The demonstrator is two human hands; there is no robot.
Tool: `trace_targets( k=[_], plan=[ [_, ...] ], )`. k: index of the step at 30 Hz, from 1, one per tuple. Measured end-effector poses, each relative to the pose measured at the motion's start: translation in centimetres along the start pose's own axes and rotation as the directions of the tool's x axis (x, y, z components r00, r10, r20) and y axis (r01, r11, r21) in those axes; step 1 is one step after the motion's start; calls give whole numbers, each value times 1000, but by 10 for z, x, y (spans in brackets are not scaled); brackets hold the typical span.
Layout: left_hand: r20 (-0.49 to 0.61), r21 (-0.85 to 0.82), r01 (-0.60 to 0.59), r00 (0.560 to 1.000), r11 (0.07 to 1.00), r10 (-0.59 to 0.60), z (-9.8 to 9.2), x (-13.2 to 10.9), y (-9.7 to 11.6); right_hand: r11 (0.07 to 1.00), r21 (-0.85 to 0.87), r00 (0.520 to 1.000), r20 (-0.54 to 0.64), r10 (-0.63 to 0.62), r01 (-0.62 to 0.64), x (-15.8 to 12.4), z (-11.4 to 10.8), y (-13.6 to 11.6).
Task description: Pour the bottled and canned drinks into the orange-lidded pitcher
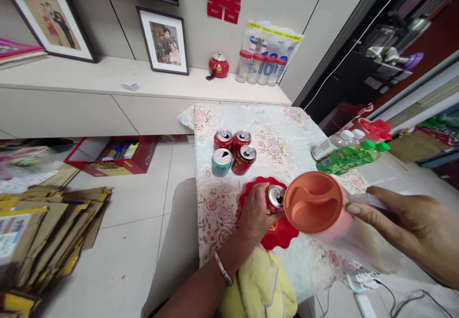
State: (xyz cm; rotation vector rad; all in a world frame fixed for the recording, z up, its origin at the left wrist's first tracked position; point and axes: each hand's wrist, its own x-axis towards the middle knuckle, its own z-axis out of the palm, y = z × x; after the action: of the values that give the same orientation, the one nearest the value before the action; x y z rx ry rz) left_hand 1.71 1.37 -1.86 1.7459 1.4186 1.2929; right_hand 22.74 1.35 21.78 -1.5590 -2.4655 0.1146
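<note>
My left hand (255, 213) is wrapped round an opened red drink can (275, 197) over a red scalloped tray (283, 239). In my right hand (405, 232) is the handle of a translucent pitcher with an orange lid (313, 202). The pitcher is tilted, its lid end close beside the can; I cannot tell whether they touch or whether any liquid flows. Farther back on the table stand two opened red cans (223, 138), a darker red can (244, 160) and a teal can (221, 162).
A flowered cloth covers the table (258, 122). Green-capped bottles (344, 158) lie at its right edge. A yellow towel (267, 284) is at the near edge. Flattened cardboard (60, 227) and a red box (114, 155) are on the left floor. Lidded jars (258, 69) line the cabinet.
</note>
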Motion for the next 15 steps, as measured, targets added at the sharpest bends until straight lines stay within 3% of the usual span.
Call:
trace_targets(
  k=[12,15],
  plan=[
    [-3,10,-5,1000,1000,5,1,0,1,1000,-11,1000,0,-26,26,2,2,2],
    [-3,12,1,1000,1000,-1,1,0,0,999,-30,1000,-3,25,-25,1,2,2]
  ],
)
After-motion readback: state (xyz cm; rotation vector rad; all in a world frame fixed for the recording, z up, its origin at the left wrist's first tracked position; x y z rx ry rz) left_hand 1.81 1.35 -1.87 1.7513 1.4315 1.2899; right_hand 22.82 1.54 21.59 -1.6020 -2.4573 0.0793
